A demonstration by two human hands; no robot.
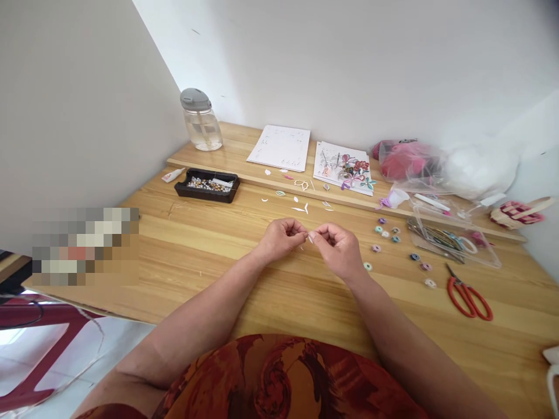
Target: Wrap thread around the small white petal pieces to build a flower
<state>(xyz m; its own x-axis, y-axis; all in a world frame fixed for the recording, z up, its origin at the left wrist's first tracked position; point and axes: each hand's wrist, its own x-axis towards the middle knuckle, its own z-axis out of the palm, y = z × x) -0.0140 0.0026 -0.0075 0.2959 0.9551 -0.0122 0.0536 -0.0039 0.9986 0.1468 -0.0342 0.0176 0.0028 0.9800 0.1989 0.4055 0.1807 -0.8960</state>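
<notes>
Left hand: grip together, thumb to forefinger, over the middle of the desk — whether it pinches anything, I cannot tell.
Right hand: grip clamped on a small white piece, tips just beside the left hand's.
White piece's place: at the right fingertips, nearer the desk's front edge than the white cutouts.
Bead tray: black, toward the desk's far left corner.
Red-handled scissors: toward the right edge — near the bobbins.
</notes>
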